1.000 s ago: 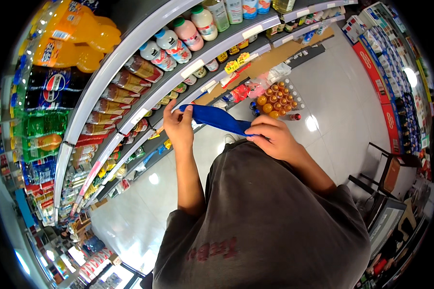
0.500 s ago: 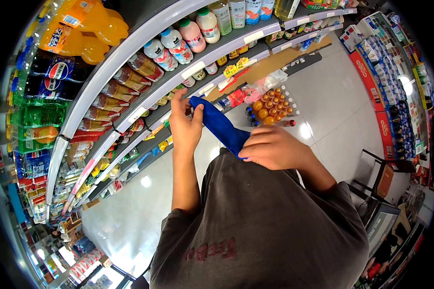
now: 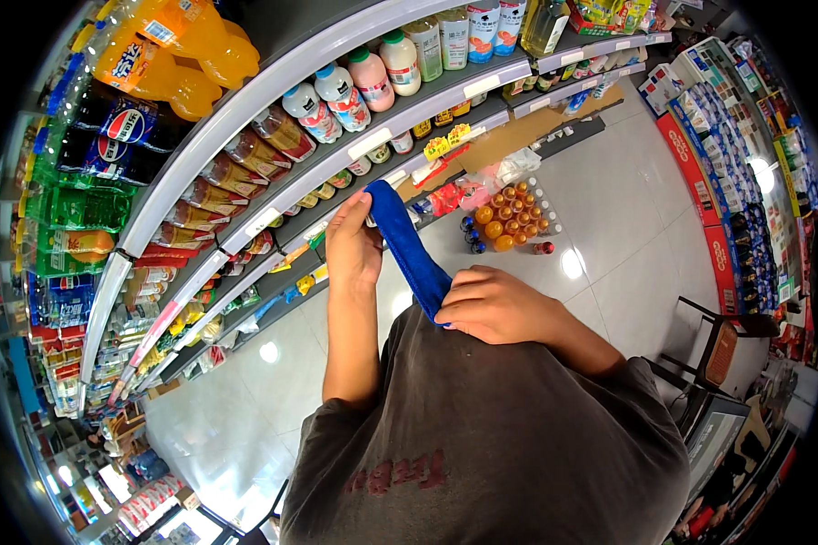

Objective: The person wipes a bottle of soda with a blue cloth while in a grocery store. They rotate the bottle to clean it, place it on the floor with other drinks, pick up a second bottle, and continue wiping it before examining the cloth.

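A folded blue cloth (image 3: 404, 242) is stretched slantwise between my two hands, in front of my dark shirt. My left hand (image 3: 354, 242) pinches its upper end, thumb against the fabric. At the lower end, my right hand (image 3: 495, 304) grips the cloth with its fingers curled over it. The cloth hangs in the air, apart from the shelves. Nearest to my left hand is the store shelf (image 3: 370, 141) with its rows of bottles.
Large orange soda bottles (image 3: 154, 59) stand on the upper left shelf. On the tiled floor (image 3: 609, 277) ahead, several orange-filled bottles (image 3: 513, 218) stand grouped by the lowest shelf. A chair (image 3: 720, 350) is at the right, near red drink cartons (image 3: 691, 168).
My right hand has moved down and slightly left with its end of the cloth. The cloth now hangs steeper and narrower. My left hand's fingers have closed in on the cloth's upper end.
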Demonstrator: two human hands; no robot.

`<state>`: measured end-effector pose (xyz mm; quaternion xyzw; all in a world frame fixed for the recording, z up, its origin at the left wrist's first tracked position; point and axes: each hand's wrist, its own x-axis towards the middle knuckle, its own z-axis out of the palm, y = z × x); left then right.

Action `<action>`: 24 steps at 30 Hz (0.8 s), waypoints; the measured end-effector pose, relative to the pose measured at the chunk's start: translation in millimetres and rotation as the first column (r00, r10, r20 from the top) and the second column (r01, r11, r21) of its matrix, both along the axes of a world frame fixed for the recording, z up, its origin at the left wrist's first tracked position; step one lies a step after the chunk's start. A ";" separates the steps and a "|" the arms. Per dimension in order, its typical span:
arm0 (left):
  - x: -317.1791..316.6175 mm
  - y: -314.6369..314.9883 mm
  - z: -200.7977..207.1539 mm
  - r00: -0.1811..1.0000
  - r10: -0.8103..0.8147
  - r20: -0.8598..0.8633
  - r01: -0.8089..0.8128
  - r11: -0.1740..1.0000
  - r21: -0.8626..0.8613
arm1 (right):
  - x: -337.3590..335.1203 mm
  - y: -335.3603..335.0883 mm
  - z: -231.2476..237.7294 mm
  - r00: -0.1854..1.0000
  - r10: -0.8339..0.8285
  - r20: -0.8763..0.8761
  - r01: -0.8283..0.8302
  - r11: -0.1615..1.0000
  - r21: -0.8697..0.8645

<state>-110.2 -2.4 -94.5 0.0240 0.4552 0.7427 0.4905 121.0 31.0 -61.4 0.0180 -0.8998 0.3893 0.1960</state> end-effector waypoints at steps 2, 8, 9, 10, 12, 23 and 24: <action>6.0 -1.1 1.7 0.999 -0.022 0.028 0.021 1.000 0.003 | -0.8 -1.4 -0.2 1.000 -0.023 -0.008 0.022 0.998 -0.050; 14.2 -2.4 0.1 0.692 -0.223 -0.687 0.121 0.973 -0.194 | 2.9 12.8 14.0 0.998 -0.057 0.003 0.057 0.998 -0.036; 17.1 -2.1 7.1 0.582 -0.265 -0.769 0.138 0.964 -0.228 | 2.1 20.9 17.2 0.996 -0.081 -0.046 0.082 0.997 0.014; 21.9 -2.5 12.8 0.583 -0.271 -0.766 0.146 0.962 -0.230 | 0.9 27.6 19.0 0.993 -0.100 -0.069 0.101 0.995 0.010; 31.5 -3.9 23.9 0.532 -0.276 -0.801 0.281 0.949 -0.141 | 1.0 35.7 18.5 0.981 -0.186 -0.052 0.181 0.979 -0.091; 45.8 -3.1 47.2 0.591 -0.375 -0.714 0.527 0.850 -0.010 | -9.1 54.8 23.6 0.877 -0.477 -0.057 0.441 0.847 -0.296; 45.8 -3.8 49.6 0.593 -0.392 -0.703 0.552 0.834 0.000 | -10.1 54.0 23.4 0.854 -0.509 -0.106 0.462 0.837 -0.293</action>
